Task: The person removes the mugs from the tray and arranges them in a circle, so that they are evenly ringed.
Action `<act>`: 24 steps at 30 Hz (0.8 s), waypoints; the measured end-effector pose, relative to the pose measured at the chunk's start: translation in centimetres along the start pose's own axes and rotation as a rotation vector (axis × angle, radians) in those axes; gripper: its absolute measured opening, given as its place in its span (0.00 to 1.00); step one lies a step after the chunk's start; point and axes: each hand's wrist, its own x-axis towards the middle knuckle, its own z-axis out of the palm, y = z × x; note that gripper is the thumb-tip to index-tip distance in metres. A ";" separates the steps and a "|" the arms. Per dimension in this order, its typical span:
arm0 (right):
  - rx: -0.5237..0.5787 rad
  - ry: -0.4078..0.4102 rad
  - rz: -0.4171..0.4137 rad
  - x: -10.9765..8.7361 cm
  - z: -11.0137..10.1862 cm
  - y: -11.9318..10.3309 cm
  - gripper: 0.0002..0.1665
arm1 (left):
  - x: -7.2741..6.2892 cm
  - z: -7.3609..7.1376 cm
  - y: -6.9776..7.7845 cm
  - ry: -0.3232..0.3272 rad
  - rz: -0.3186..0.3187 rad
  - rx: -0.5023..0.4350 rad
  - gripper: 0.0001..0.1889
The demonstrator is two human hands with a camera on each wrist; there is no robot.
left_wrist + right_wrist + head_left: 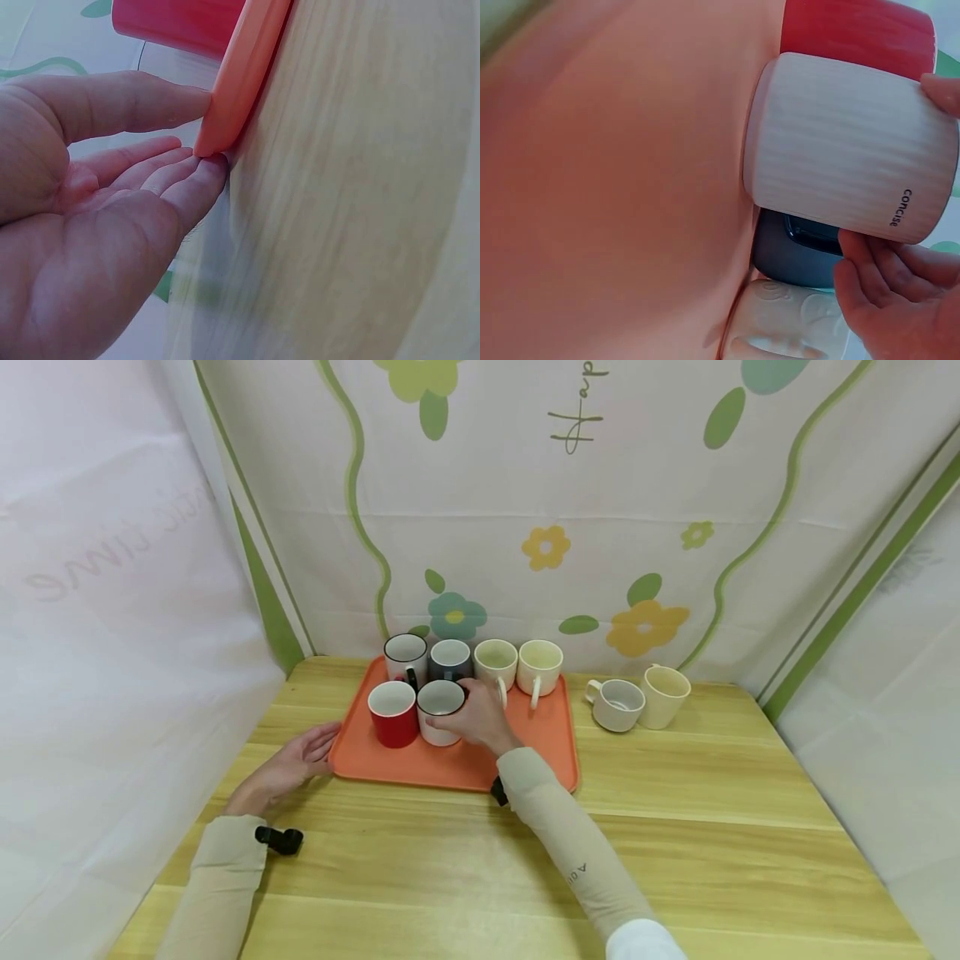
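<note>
Ribbed white mug: upright in the front row over the orange tray, dark-rimmed, the word "concise" printed on its side; whether its base bears fully on the tray cannot be told.
Right hand: partly closed about that mug, thumb on one side near the rim, fingers on the opposite side.
Left hand: spread, fingers nearly straight and thumb apart from them, the tips touching the tray's left edge near its front corner.
Red mug: upright on the tray, just left of the ribbed one, white inside.
Back row, left: black-handled mug, white with a dark rim; beside it a grey mug, pale inside.
Back row, right: two cream mugs side by side, handles toward the person.
Right of the tray: a low white cup and a taller cream cup, close together on the table.
Table: pale wood grain, the tray lying flat toward its far side.
Behind: white cloth printed with flowers and leaves.
</note>
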 end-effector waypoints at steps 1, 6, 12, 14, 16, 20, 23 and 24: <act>-0.007 0.005 0.000 0.0 0.0 0.0 0.46 | 0.0 0.0 0.0 -0.002 0.002 0.000 0.44; -0.011 0.015 -0.050 -0.2 -0.5 0.0 0.41 | -0.1 0.0 0.1 -0.003 0.002 -0.005 0.44; 0.077 -0.025 -0.101 -1.1 -2.3 -0.3 0.36 | -0.2 -0.1 0.1 -0.003 0.011 -0.006 0.45; 0.106 -0.050 -0.106 -1.7 -3.2 -0.5 0.36 | -0.3 -0.1 0.1 -0.002 0.012 -0.004 0.44; 0.118 -0.072 -0.113 -2.4 -4.4 -0.5 0.37 | -0.3 -0.1 0.0 -0.001 0.010 -0.003 0.44; 0.111 -0.107 -0.115 -4.0 -7.1 0.1 0.41 | -0.1 0.0 0.1 0.003 0.003 0.000 0.43; 0.100 -0.121 -0.121 -5.5 -9.5 1.1 0.45 | -0.1 0.0 0.1 0.002 0.004 0.005 0.44; 0.091 -0.122 -0.126 -6.0 -10.4 1.5 0.45 | -0.1 0.0 0.2 0.001 0.005 0.004 0.44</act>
